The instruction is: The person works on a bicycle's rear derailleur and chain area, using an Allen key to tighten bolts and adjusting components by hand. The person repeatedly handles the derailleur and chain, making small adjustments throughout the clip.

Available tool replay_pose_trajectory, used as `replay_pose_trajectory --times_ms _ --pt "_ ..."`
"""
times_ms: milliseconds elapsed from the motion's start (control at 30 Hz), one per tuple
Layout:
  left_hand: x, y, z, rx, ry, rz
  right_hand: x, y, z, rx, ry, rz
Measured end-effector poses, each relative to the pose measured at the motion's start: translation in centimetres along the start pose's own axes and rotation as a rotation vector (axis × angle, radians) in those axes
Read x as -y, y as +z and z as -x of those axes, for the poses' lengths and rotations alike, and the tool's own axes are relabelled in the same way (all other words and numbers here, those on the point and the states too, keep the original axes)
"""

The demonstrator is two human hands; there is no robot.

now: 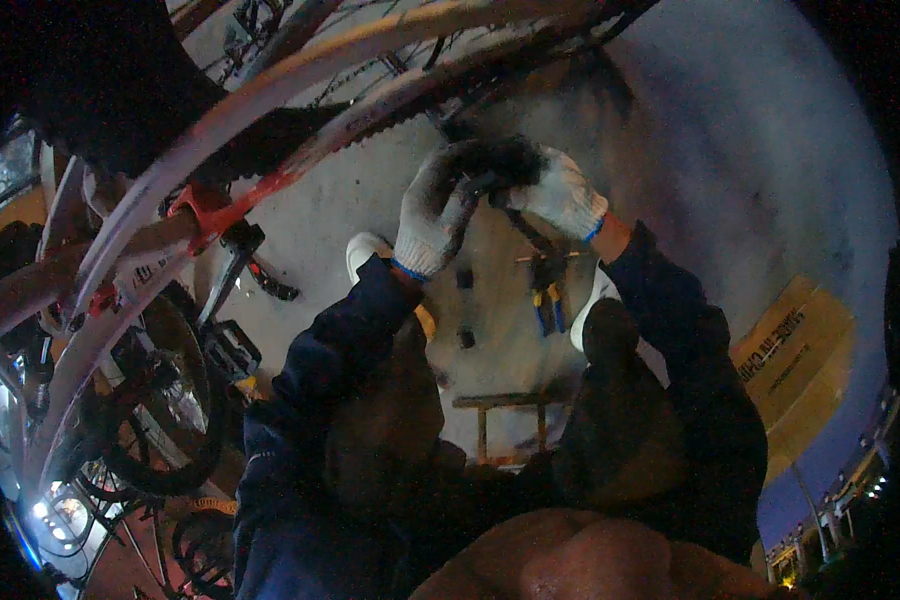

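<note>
My left hand [435,212] and my right hand [566,196] meet in front of me, just below a bicycle's frame and tyre. Both wear white knitted gloves with blue cuffs, their fingers blackened. The fingers are curled together around a small dark piece [484,184], too dim to name. Overhead, the bicycle frame [300,65] runs from the left to the upper right, pale and orange with a red joint [210,212]. A thick dark tyre [120,95] fills the upper left.
Pliers with blue and yellow handles [548,308] lie on the floor between my shoes, below the right hand. Small dark blocks [466,337] lie nearby. A low wooden frame [500,401] stands closer to me. Cardboard [798,352] lies at right; a pedal [234,350] and wheels crowd the left.
</note>
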State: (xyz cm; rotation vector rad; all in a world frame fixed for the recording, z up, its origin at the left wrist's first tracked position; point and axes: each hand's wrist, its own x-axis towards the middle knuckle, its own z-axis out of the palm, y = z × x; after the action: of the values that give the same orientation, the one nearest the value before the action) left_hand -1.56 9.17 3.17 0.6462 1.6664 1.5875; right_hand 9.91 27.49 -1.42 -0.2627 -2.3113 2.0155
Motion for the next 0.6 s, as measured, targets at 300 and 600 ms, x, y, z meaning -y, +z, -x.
replay_pose_trajectory --times_ms 300,600 --pt "1.9 -0.8 3.3 0.003 -0.149 -0.04 0.5 2.5 2.0 -0.075 0.026 0.301" --pt "4.7 -0.2 5.5 0.001 -0.091 -0.213 1.9 2.2 3.7 0.087 0.125 0.407"
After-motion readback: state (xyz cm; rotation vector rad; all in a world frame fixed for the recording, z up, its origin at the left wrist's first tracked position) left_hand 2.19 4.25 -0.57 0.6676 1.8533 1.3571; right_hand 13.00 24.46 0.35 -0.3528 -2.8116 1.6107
